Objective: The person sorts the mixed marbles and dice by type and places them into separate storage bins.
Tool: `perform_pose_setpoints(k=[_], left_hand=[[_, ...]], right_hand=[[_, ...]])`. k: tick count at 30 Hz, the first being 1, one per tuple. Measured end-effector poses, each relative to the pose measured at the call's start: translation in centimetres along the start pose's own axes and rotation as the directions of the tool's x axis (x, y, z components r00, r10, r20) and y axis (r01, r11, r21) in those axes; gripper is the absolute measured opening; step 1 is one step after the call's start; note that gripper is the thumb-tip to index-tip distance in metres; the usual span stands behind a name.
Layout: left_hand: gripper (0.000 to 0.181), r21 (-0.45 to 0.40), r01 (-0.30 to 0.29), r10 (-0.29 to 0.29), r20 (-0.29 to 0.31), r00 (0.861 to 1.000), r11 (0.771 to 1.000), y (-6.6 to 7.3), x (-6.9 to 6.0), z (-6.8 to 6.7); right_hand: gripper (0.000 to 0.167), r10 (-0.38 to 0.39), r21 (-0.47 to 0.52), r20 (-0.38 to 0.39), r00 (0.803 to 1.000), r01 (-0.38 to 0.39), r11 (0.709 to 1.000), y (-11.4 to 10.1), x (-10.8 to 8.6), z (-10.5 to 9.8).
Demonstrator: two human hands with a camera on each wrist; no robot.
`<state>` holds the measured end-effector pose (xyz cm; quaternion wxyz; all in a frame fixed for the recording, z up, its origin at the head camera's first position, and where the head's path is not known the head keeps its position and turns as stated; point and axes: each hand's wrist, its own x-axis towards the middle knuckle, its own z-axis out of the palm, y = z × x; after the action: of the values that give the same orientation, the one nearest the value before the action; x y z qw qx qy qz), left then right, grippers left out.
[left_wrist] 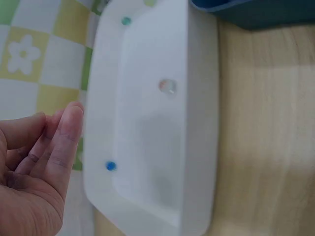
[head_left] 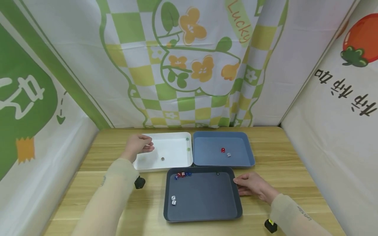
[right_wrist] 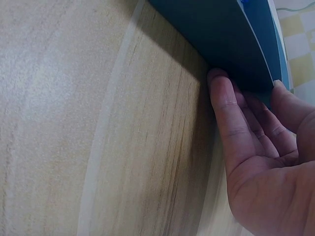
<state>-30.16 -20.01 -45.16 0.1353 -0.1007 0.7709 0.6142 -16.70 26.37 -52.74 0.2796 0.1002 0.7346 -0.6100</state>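
Note:
My left hand point(head_left: 138, 146) hovers over the left part of the white tray point(left_wrist: 202, 123), its thumb near the fingertips and nothing visible between them. Inside that tray are a clear marble point(left_wrist: 167, 86), a blue marble point(left_wrist: 111, 166) and two green marbles, one at the far side point(head_left: 187, 139). My right hand point(head_left: 255, 186) grips the right edge of the dark grey tray point(head_left: 203, 196); its thumb is at the rim and the fingers point(right_wrist: 229, 108) press low against the outer wall. Red and blue dice point(head_left: 183, 174), two white dice point(head_left: 173, 200) and a small dark marble point(head_left: 218, 173) lie in this tray.
A blue tray point(head_left: 206, 149) touches the white one on the right and holds a red die point(head_left: 222, 150) and a greyish die point(head_left: 228, 155). Black objects sit by the left wrist point(head_left: 139, 182) and right wrist point(head_left: 270, 226). Printed curtains surround the wooden table point(head_left: 274, 144).

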Motion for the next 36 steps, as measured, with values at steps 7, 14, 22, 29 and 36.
perform_pose_setpoints(k=[7,14,22,29,36], left_hand=[[0.038,-0.005,-0.059,0.059,0.050,0.997,0.998,2.8,-1.8,0.7],[0.034,-0.007,-0.081,0.081,0.119,0.990,0.997,4.4,-3.6,3.2],[0.025,0.000,-0.083,0.082,0.169,0.982,0.997,3.8,-4.2,7.2],[0.022,-0.018,-0.062,0.065,0.192,0.979,0.998,3.0,-4.4,10.6],[0.022,-0.022,-0.051,0.054,0.232,0.971,0.998,1.9,-4.6,13.0]], right_hand=[[0.038,-0.003,0.003,0.002,1.000,0.003,1.000,0.1,0.0,-0.1],[0.039,-0.006,0.002,0.000,1.000,0.006,1.000,0.1,0.0,-0.1],[0.041,-0.015,-0.004,0.000,1.000,0.015,1.000,0.1,0.0,0.0],[0.041,-0.018,-0.006,0.007,1.000,0.018,1.000,0.2,0.1,0.0],[0.041,-0.015,0.000,0.020,1.000,0.015,1.000,0.1,0.0,-0.1]])
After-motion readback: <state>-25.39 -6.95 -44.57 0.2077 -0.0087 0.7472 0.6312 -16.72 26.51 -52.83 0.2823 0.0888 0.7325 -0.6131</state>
